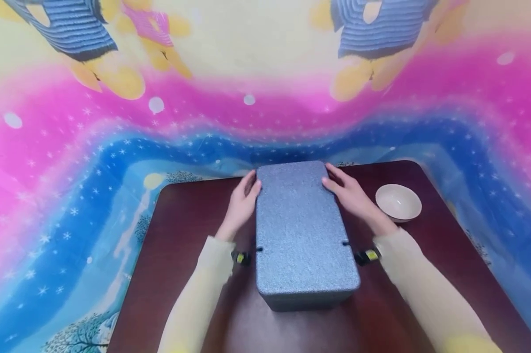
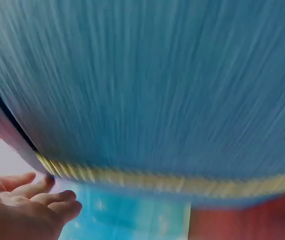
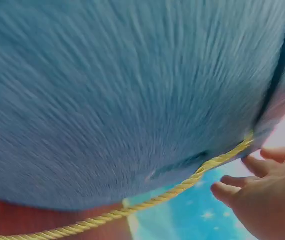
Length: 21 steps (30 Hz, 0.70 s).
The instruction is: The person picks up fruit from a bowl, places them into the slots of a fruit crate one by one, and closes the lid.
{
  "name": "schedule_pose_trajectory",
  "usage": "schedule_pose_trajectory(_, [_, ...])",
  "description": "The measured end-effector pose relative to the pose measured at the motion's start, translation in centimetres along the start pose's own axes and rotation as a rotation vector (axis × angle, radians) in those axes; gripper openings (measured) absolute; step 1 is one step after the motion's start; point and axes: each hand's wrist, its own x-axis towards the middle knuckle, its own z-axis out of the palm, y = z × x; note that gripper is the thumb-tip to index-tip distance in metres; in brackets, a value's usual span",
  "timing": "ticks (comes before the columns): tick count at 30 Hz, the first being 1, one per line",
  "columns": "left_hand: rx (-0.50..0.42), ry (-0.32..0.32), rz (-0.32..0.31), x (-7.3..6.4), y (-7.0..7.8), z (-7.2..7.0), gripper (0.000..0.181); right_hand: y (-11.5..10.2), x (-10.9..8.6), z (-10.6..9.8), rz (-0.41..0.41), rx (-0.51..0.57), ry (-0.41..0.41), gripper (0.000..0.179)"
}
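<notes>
A grey-blue lidded box (image 1: 302, 220) stands lengthwise at the middle of the table, its textured lid facing up. My left hand (image 1: 242, 200) touches its left side near the far end, the thumb at the lid's edge. On the opposite side my right hand (image 1: 352, 196) touches it the same way, with fingers fairly straight. Twisted gold cords run along its sides: one cord (image 3: 182, 187) hangs loosely in the right wrist view, another cord (image 2: 182, 183) is blurred in the left wrist view. Fingertips lie beside the box's far corners in both wrist views.
A white bowl (image 1: 398, 202) sits on the dark red-brown table (image 1: 186, 235) to the right of my right hand. Behind and around the table hangs a colourful printed cloth (image 1: 247, 108). Dark wrist cameras stand close to both sides of the box.
</notes>
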Motion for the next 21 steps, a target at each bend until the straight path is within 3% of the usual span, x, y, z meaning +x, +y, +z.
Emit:
schedule_pose_trajectory(3, [-0.120, 0.002, 0.047, -4.9, 0.6, 0.9, 0.056, -0.1, -4.9, 0.9, -0.082, 0.037, 0.069, 0.064])
schedule_pose_trajectory(6, [-0.253, 0.011, 0.109, -9.5, 0.9, 2.0, 0.054, -0.1, -9.4, 2.6, -0.166, 0.155, 0.156, 0.061])
schedule_pose_trajectory(9, [-0.369, -0.007, 0.124, -12.9, 0.9, 2.9, 0.057, -0.2, -12.5, 4.3, -0.233, 0.320, 0.199, 0.058])
schedule_pose_trajectory(13, [-0.485, -0.040, 0.121, -14.8, 0.7, 3.6, 0.064, -0.2, -14.1, 5.7, -0.246, 0.431, 0.191, 0.058])
schedule_pose_trajectory(21, [-0.582, -0.057, 0.150, -15.3, 0.4, 4.3, 0.068, -0.2, -14.5, 6.5, -0.167, 0.477, 0.192, 0.058])
